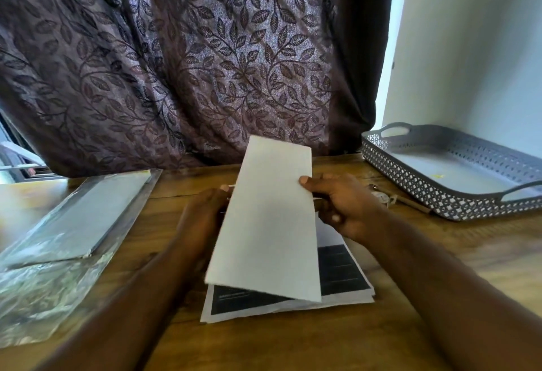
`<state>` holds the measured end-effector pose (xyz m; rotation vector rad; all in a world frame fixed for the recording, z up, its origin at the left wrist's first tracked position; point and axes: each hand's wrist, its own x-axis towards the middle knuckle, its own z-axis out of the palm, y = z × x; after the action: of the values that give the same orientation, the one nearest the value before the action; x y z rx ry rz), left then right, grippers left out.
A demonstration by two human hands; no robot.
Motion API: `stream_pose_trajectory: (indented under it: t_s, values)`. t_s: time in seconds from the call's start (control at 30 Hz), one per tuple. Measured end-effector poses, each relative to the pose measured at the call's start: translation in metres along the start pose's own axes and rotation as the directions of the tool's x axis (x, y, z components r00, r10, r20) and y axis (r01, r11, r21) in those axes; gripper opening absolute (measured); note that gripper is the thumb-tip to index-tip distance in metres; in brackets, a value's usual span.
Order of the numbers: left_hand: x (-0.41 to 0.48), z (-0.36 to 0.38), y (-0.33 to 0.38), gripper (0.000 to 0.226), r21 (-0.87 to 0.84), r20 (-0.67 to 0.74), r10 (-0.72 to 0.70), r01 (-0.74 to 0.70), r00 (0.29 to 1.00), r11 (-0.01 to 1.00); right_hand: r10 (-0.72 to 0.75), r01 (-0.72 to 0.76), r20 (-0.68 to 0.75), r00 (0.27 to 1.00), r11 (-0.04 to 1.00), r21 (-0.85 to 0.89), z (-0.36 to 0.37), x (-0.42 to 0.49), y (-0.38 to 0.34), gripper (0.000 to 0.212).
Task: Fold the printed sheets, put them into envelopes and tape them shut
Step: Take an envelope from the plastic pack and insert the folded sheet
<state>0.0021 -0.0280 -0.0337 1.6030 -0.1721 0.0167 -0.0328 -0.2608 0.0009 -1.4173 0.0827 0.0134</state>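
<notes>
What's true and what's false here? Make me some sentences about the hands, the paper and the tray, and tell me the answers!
1. The left hand and the right hand both hold the white paper. True.
2. The grey tray sits on the left side of the table. False: it is on the right side.
3. Printed sheets lie on the table under the white paper. True.
4. The curtain is plain white. False: it is dark with a leaf pattern.
</notes>
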Motion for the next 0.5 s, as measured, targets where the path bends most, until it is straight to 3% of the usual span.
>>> stream_pose_trajectory:
  t_s: [0.1,0.2,0.27,0.37,0.4,0.5]
  values:
    - [-0.002,0.001,0.004,0.036,-0.062,-0.045,-0.025,0.023,0.999,0.998,0.05,-0.048,0.003,0.999,0.975,-0.218,-0.002,0.003,0.005,0.018]
    - [0.0,0.002,0.003,0.015,0.02,-0.077,-0.037,0.039,0.996,0.999,0.049,-0.046,0.0,0.999,0.935,-0.353,0.001,0.004,0.009,0.016]
    - [0.004,0.0,-0.002,0.024,0.204,-0.11,0.004,0.019,0.994,0.979,0.031,-0.032,-0.01,0.999,0.915,-0.401,0.002,0.003,0.01,0.019]
    - [0.001,0.0,-0.004,0.025,0.542,-0.111,0.154,-0.071,0.982,0.838,-0.005,-0.011,-0.03,1.0,0.851,-0.525,0.002,0.007,0.013,0.026]
    - [-0.001,0.001,-0.004,0.025,0.595,-0.097,0.184,-0.091,0.978,0.799,-0.035,0.003,-0.039,0.999,0.781,-0.624,0.003,0.01,0.015,0.03]
    - [0.002,0.001,-0.007,0.03,0.686,-0.063,0.208,-0.109,0.976,0.719,-0.145,0.028,-0.04,0.989,0.436,-0.899,0.009,0.014,0.017,0.047]
